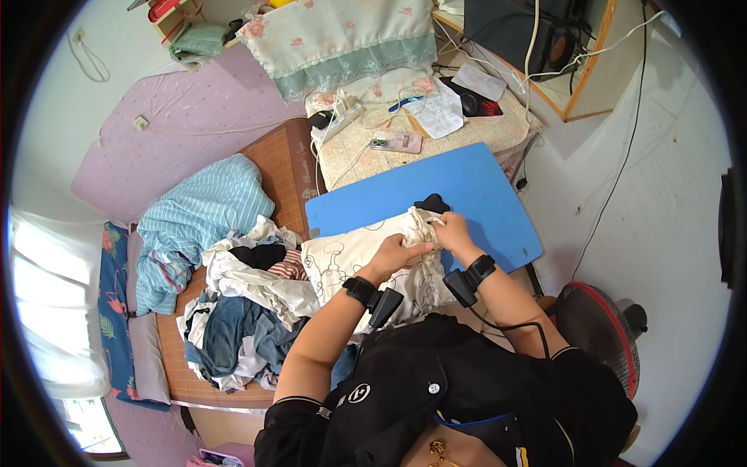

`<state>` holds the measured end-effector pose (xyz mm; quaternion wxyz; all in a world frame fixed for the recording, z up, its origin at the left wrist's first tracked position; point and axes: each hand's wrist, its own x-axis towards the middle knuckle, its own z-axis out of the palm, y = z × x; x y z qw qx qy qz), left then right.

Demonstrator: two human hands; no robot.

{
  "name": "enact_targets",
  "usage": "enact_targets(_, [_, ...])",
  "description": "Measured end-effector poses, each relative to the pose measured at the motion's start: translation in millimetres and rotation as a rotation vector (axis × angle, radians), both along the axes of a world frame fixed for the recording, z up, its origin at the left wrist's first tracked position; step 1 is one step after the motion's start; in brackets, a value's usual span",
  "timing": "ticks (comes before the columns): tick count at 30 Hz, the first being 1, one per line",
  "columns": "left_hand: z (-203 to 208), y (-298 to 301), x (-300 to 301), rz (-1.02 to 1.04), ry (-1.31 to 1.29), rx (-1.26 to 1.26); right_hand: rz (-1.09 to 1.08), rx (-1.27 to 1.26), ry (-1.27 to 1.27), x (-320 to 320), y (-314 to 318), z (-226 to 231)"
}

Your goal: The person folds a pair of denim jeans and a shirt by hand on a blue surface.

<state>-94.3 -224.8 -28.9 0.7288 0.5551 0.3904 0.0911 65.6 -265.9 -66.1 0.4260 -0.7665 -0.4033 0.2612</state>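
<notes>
Head view: white patterned cloth [342, 253] lies across the near left part of the blue board [405, 175], just in front of the torso. Right hand [454, 233] has fingers narrow, pinched on the gathered edge. Left hand [391, 258] is on the same gathers, thumb stretched out toward the right hand; its other fingers are partly hidden, can't tell if they grip.

Progress, by judgement: partway. Done: left part of cloth spread fairly flat. Left: right end, bunched and creased at the hands. Pile [249, 338] on the bed mat [175, 354] sits loose and tangled, looks unhandled.

Orientation: gathered end points right, slightly away from the person; plain edge faces left toward the pile. Visible stretch runs left to right, rising a bit to the far right. True long axis can't be told, lower part hidden by arms and torso. Black item [433, 204] sits just beyond the gathers; can't tell if attached. Striped quilt [206, 198] lies beyond the pile.
</notes>
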Motion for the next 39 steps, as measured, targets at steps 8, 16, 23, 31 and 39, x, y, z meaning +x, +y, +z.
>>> enact_targets(8, [-48.0,25.5,-8.0,0.111,0.346,0.552,0.328,-0.02,0.499,-9.9,-15.1,14.2])
enact_targets(16, [-2.5,8.8,-0.1,0.0,-0.18,-0.208,0.331,-0.285,-0.257,4.3,-1.9,0.1])
enact_targets(23, [-31.1,23.0,-11.0,-0.062,0.399,0.635,0.402,-0.168,0.201,-7.5,-0.7,4.6])
enact_targets(31, [-19.1,24.0,-13.3,-0.064,0.473,0.741,0.463,-0.007,0.532,-20.5,-15.0,44.0])
enact_targets(39, [-5.0,14.3,-4.2,-0.146,0.418,0.57,0.392,0.092,0.707,-29.9,-11.7,51.1])
